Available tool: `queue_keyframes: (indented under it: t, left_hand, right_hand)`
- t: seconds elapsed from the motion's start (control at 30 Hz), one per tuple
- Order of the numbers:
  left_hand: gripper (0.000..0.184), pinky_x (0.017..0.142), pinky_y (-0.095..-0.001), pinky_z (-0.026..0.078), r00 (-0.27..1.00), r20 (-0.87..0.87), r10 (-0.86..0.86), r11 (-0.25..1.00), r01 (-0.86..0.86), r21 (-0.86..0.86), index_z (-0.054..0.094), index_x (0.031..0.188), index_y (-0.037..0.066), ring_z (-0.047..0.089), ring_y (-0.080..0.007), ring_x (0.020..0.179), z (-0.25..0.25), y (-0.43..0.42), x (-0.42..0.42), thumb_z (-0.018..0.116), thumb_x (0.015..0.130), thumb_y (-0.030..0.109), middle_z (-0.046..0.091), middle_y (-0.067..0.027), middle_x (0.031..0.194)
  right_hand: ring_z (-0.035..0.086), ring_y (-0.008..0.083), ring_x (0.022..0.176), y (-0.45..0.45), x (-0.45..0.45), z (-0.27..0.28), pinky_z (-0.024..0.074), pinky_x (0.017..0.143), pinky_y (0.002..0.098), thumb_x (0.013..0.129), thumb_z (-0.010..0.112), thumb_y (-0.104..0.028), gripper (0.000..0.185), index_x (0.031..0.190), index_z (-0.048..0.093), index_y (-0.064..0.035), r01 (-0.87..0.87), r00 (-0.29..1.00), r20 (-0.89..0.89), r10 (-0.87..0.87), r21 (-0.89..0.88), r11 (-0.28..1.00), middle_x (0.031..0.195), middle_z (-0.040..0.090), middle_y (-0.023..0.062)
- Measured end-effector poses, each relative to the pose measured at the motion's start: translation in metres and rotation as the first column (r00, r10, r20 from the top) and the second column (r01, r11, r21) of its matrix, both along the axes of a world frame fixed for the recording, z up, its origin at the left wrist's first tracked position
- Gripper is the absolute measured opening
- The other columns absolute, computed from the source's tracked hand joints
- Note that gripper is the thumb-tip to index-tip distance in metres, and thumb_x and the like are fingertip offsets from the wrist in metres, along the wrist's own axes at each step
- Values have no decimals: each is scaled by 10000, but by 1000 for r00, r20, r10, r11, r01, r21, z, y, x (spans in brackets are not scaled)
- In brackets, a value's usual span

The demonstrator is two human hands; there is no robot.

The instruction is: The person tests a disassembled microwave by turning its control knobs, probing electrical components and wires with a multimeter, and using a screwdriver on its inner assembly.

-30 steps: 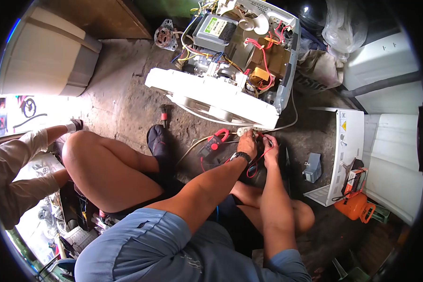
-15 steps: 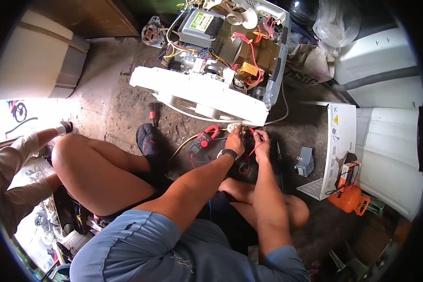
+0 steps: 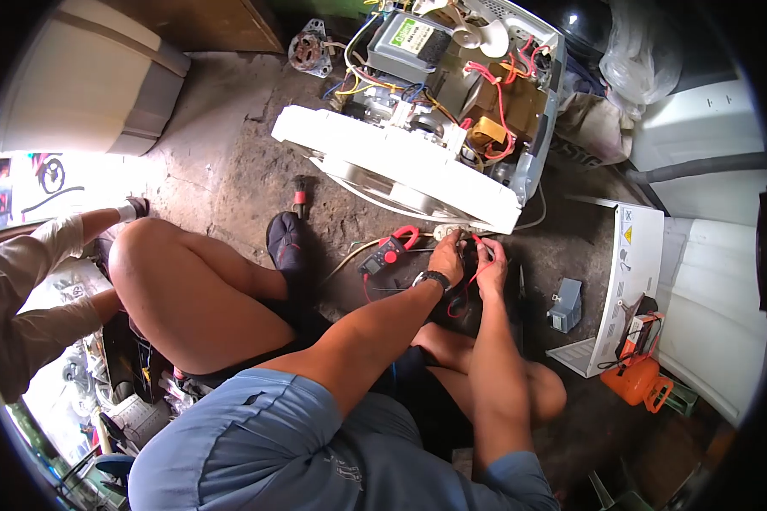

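Note:
My left hand, with a watch on its wrist, is closed beside a pale power socket block, a dark probe between its fingers. Just to its right, my right hand pinches a red test probe. A red and dark clamp meter lies on the floor left of my hands, its leads running toward them. Beyond my hands stands an opened microwave oven, with exposed wires, a fan and a transformer.
A brush and a round motor part lie on the floor. Right are a small grey metal part, a white casing panel and an orange gas canister. Another person's legs show at the left.
The camera view has shifted, moving the whole scene slightly left and then back right. Both hands stay by the socket block, with only small changes in the leads.

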State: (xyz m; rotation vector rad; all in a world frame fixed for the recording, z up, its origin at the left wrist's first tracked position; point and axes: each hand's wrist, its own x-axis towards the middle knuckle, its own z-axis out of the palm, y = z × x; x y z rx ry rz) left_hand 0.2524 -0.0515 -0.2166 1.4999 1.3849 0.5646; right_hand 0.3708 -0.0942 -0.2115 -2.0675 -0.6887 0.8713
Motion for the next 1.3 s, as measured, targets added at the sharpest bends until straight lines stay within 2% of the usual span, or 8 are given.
queue_keyframes:
  t: [0.07,0.2,0.47,1.07,1.17,1.2,1.3]
  left_hand:
    - [326,946,-456,480,1000,22,21,999,-21,-26,576,1275,29,578,-455,1140,0,-1,1,501,959,48,622,-274,1208]
    - [316,941,-454,481,1000,3,17,999,-16,-40,566,1281,22,578,-456,1135,9,0,0,500,981,97,620,-272,1209]
    - [306,922,-462,481,1000,10,5,999,-4,-48,567,1272,20,582,-460,1114,8,2,1,499,985,103,620,-277,1190]
    - [338,939,-468,477,1000,-13,-14,997,13,-73,548,1318,48,573,-461,1137,11,2,0,495,1001,153,609,-269,1226]
    - [339,940,-470,475,1000,-13,-23,997,22,-74,547,1318,48,571,-461,1141,11,2,0,497,1001,159,607,-269,1228]
    - [340,941,-472,473,999,-13,-32,997,31,-64,548,1317,48,568,-461,1145,9,1,-1,498,1002,166,605,-271,1229]
    - [339,946,-474,470,998,-36,-59,997,57,-56,552,1313,53,563,-463,1150,8,3,-1,500,1002,178,602,-275,1233]
  right_hand:
    - [671,240,949,-1,1,1,514,847,357,961,647,-169,179,1098,666,-56,-17,998,61,18,-23,1000,1029,719,130]
    - [670,239,938,3,-3,11,513,842,356,962,645,-174,180,1096,667,-56,-10,997,71,13,-43,999,1024,717,131]
    - [650,164,937,2,-3,6,518,832,303,975,625,-113,165,1116,651,-32,49,994,-96,-50,-17,999,1027,706,96]
    - [646,127,840,-1,-1,-2,520,757,289,973,641,-148,178,1115,652,-43,72,992,-104,-71,14,997,981,686,64]
    - [655,154,876,0,-2,4,519,792,303,970,641,-147,172,1109,656,-46,93,982,-165,-93,-11,996,1001,697,78]
    - [655,154,876,0,-2,1,519,792,303,970,641,-147,172,1109,656,-46,96,982,-164,-96,-6,995,1001,697,78]
    - [654,218,963,-1,-1,1,504,868,341,968,643,-202,197,1103,661,-60,25,999,35,-25,-3,1000,1050,710,112]
